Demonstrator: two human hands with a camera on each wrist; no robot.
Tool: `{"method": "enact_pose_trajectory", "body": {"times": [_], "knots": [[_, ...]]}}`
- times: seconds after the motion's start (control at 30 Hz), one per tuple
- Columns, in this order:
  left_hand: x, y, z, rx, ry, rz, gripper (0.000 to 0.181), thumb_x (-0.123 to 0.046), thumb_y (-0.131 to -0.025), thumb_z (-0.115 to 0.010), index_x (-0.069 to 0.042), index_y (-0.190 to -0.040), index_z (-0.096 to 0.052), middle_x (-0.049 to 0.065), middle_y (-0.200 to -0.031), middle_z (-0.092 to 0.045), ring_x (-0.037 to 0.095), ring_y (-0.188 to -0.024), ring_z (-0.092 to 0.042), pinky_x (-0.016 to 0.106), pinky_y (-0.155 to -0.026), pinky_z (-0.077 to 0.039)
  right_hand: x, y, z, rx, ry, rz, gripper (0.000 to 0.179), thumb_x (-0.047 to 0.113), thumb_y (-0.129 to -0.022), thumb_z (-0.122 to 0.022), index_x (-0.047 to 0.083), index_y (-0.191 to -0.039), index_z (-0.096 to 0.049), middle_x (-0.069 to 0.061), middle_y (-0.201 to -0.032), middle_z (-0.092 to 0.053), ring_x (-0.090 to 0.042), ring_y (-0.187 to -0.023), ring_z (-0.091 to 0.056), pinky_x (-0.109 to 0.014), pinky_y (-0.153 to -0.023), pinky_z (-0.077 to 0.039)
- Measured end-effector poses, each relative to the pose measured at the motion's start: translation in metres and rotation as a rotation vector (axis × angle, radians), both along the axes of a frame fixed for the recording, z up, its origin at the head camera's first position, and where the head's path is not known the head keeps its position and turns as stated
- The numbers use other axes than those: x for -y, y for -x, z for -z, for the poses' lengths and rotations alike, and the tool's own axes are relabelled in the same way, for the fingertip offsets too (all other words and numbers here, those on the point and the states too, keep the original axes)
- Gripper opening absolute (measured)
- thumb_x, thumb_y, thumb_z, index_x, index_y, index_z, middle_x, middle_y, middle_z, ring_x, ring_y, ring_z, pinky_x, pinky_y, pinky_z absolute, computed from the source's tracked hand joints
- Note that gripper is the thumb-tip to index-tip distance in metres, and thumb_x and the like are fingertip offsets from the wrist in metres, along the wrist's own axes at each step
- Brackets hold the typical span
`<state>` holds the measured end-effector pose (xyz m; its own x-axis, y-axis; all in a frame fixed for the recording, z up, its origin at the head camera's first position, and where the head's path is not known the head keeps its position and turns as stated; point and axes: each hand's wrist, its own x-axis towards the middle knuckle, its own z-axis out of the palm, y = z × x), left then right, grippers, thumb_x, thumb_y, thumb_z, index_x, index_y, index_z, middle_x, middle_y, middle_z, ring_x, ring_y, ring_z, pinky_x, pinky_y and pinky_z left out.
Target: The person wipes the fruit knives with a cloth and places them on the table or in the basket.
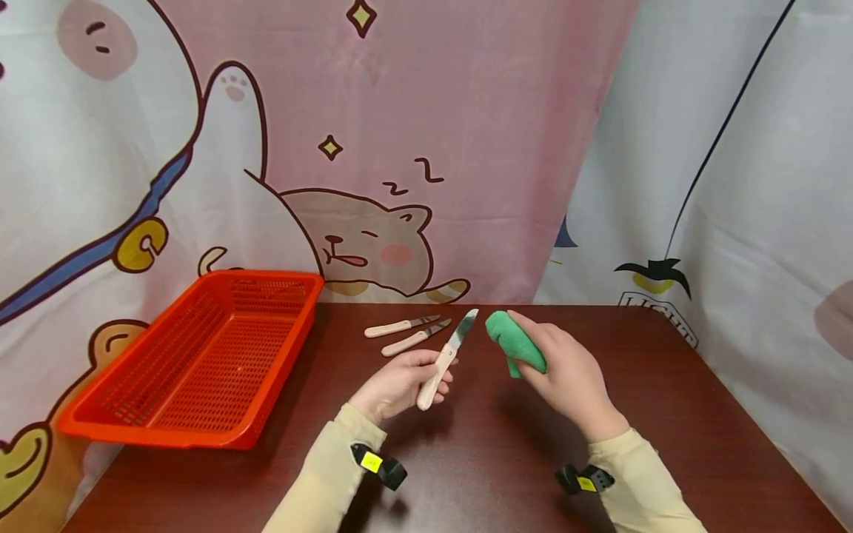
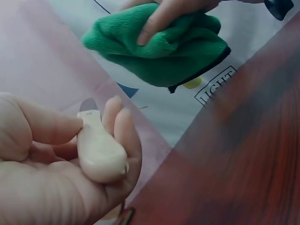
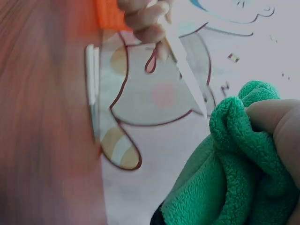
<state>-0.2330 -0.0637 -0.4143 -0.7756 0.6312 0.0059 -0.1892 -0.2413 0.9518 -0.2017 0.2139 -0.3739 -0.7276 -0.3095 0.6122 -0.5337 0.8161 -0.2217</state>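
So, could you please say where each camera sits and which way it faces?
Head: worn on the head, facing forward and down at the table; left hand, right hand and both sleeves show.
Left wrist: on that wrist, facing the held knife and, beyond, the cloth; both hands show.
Right wrist: on that wrist, facing the cloth, knife beyond; both hands show.
Wrist views share knife and cloth.

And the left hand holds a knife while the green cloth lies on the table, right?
Not quite: the green cloth isn't lying on the table; the right hand holds it up, as the head view shows. The left hand does hold a knife.
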Motion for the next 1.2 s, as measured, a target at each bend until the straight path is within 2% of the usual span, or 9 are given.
{"method": "enact_pose_trajectory", "body": {"times": [0.1, 0.23, 0.57, 0.8, 0.97, 1.2], "knots": [[0.003, -0.002, -0.005, -0.025, 0.059, -0.055, 0.034, 0.000, -0.103, -0.038, 0.016, -0.131, -0.046, 0.008, -0.092, -0.060, 0.015, -0.075, -0.058, 0.025, -0.068, -0.052, 0.013, 0.000, -0.003, -0.064, -0.009, -0.013, 0.081, 0.012, -0.075, -0.083, 0.024, -0.147, -0.049, -0.008, -0.111, -0.064, -0.025, -0.092, -0.060, -0.045, -0.068, -0.053], [0.006, -0.003, -0.010, -0.046, 0.098, -0.109, 0.032, -0.002, -0.104, -0.040, 0.014, -0.130, -0.048, 0.007, -0.090, -0.057, 0.014, -0.072, -0.054, 0.023, -0.064, -0.050, 0.027, 0.002, -0.002, -0.100, -0.006, -0.030, 0.081, 0.013, -0.074, -0.084, 0.025, -0.146, -0.050, -0.008, -0.109, -0.064, -0.025, -0.089, -0.060, -0.044, -0.068, -0.053], [0.008, -0.005, -0.012, -0.099, 0.054, -0.207, 0.030, -0.004, -0.105, -0.042, 0.014, -0.127, -0.050, 0.010, -0.086, -0.055, 0.010, -0.065, -0.051, 0.020, -0.059, -0.048, 0.056, 0.007, 0.010, -0.138, 0.003, -0.080, 0.078, 0.011, -0.073, -0.083, 0.025, -0.144, -0.052, -0.008, -0.104, -0.063, -0.023, -0.084, -0.060, -0.040, -0.066, -0.053], [0.008, -0.009, -0.007, -0.126, 0.072, -0.239, 0.027, -0.005, -0.105, -0.043, 0.016, -0.121, -0.050, 0.005, -0.083, -0.056, 0.009, -0.064, -0.050, 0.019, -0.056, -0.046, 0.071, 0.007, 0.013, -0.140, -0.005, -0.082, 0.077, 0.014, -0.074, -0.084, 0.027, -0.144, -0.052, -0.007, -0.102, -0.063, -0.022, -0.081, -0.059, -0.039, -0.064, -0.052], [0.007, -0.011, -0.007, -0.124, 0.104, -0.257, 0.027, -0.007, -0.105, -0.045, 0.012, -0.123, -0.051, 0.008, -0.085, -0.056, 0.010, -0.065, -0.050, 0.020, -0.056, -0.046, 0.078, 0.007, 0.016, -0.117, -0.007, -0.074, 0.079, 0.014, -0.074, -0.086, 0.030, -0.143, -0.053, -0.008, -0.103, -0.063, -0.023, -0.081, -0.060, -0.039, -0.063, -0.052], [0.007, -0.011, -0.004, -0.147, 0.126, -0.235, 0.028, -0.006, -0.104, -0.045, 0.010, -0.127, -0.051, 0.009, -0.086, -0.058, 0.014, -0.067, -0.053, 0.022, -0.057, -0.048, 0.082, 0.006, 0.019, -0.097, -0.026, -0.064, 0.076, 0.013, -0.073, -0.086, 0.030, -0.141, -0.055, -0.008, -0.103, -0.062, -0.022, -0.080, -0.058, -0.039, -0.063, -0.051]]}}
